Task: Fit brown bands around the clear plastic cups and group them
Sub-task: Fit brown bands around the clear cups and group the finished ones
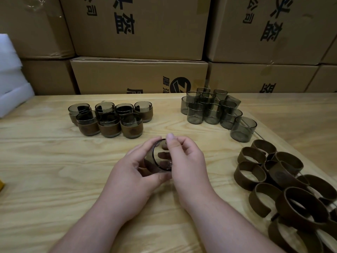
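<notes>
Seven banded cups [109, 118] grouped upright at far left of the wooden table [45, 161], in two touching rows, brown sleeve seated low on each. Bare cups [213, 108] clustered at far right centre, roughly a dozen (exact count uncertain, several overlap and one at the back lies tilted). Loose brown bands [284, 183] heaped along the right edge, open rings, some overlapping, well apart from the finished group. One clear cup [159, 157] in hand at table centre, lifted off the surface and turned on its side, mouth facing right. Left hand [133, 172] wrapped around the cup body, fingers behind and thumb under the lower wall. Right hand [184, 157] pinching the rim from the right, thumb over the top edge and fingers curled close; both hands closed on this cup only. No band on it, none in either hand. Judged as under halfway: seven done, one cup in progress without its sleeve, the bare cluster untouched. Next step likely a reach to the band heap on the right, then sliding a ring over the cup and setting it beside the left group. Stacked cardboard cartons [138, 75] behind the table, white foam [11, 73] at far left, neither in play.
</notes>
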A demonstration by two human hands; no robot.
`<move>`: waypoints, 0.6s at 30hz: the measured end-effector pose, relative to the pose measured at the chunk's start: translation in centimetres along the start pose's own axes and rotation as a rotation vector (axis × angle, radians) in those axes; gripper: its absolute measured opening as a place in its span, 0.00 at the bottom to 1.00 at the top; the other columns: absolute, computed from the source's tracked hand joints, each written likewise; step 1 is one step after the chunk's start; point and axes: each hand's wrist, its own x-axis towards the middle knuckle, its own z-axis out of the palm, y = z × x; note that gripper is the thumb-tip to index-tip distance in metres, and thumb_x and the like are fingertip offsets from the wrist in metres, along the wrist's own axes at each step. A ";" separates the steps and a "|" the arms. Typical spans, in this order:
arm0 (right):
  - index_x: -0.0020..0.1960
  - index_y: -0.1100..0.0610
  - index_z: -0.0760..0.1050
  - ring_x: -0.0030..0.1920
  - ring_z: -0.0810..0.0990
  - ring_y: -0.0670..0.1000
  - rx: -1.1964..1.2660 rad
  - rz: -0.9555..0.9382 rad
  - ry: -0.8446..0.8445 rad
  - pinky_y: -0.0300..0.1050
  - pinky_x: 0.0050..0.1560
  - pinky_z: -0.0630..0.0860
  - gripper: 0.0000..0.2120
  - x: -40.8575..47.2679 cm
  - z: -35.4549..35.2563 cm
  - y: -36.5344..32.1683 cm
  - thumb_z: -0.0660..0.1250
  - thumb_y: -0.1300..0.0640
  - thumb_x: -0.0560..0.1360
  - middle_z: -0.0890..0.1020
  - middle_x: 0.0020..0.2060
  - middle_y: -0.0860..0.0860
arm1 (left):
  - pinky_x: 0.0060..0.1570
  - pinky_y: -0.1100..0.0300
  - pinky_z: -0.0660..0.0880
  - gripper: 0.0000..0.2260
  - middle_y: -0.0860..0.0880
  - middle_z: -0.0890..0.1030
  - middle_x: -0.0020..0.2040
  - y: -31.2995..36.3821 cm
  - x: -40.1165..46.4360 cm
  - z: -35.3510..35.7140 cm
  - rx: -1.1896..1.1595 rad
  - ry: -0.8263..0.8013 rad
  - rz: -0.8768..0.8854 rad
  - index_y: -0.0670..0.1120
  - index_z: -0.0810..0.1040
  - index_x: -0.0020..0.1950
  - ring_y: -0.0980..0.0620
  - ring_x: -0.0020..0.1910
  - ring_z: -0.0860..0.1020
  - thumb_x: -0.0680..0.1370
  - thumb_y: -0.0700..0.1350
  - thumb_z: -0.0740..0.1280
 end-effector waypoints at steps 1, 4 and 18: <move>0.45 0.54 0.81 0.49 0.86 0.56 0.036 0.019 0.008 0.54 0.47 0.85 0.12 0.1 -0.1 0.0 0.70 0.46 0.80 0.86 0.45 0.54 | 0.47 0.71 0.73 0.35 0.54 0.84 0.55 0.0 0.0 0.0 0.000 0.000 -0.002 0.68 0.77 0.67 0.65 0.42 0.79 0.66 0.41 0.82; 0.44 0.56 0.83 0.44 0.87 0.52 0.100 0.047 -0.018 0.44 0.40 0.83 0.13 0.3 -0.2 0.0 0.66 0.51 0.82 0.87 0.43 0.51 | 0.62 0.57 0.77 0.35 0.54 0.83 0.63 -0.1 0.2 0.0 -0.039 -0.002 -0.011 0.64 0.76 0.69 0.59 0.57 0.82 0.68 0.40 0.82; 0.49 0.54 0.85 0.42 0.86 0.47 0.124 0.016 -0.170 0.41 0.41 0.82 0.10 0.4 0.1 0.1 0.68 0.58 0.71 0.88 0.42 0.45 | 0.49 0.66 0.79 0.28 0.61 0.83 0.62 -0.7 0.8 -0.1 -0.247 0.064 0.014 0.65 0.77 0.66 0.53 0.52 0.86 0.71 0.44 0.80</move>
